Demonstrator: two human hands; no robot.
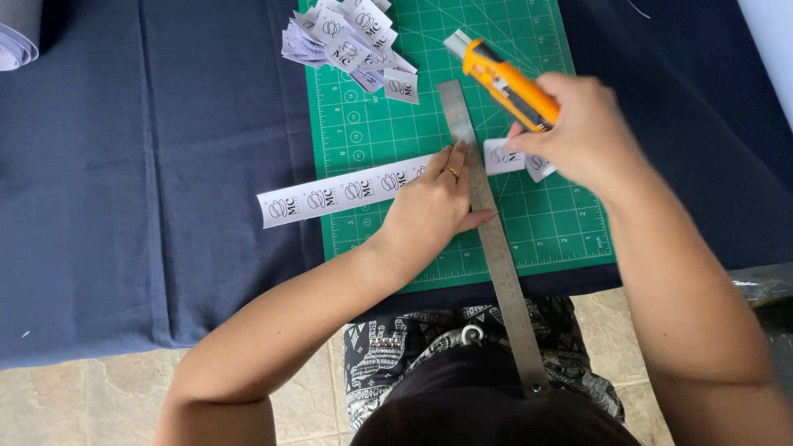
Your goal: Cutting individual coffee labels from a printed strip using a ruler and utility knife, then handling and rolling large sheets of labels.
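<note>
My left hand (429, 202) presses flat on a long steel ruler (496, 248) and on a white printed paper strip (330, 194) lying across a green cutting mat (396, 124). A ring shows on one finger. My right hand (582, 132) grips an orange utility knife (504, 83), its tip pointing up and left, just right of the ruler. The same hand's fingers touch a small cut label (500, 157) and another cut piece (538, 168) on the mat.
A heap of several cut white labels (347, 41) lies at the mat's top left. A dark blue cloth (149, 165) covers the table. A paper roll (16, 37) sits at the far left corner. The ruler's near end overhangs the table above my lap.
</note>
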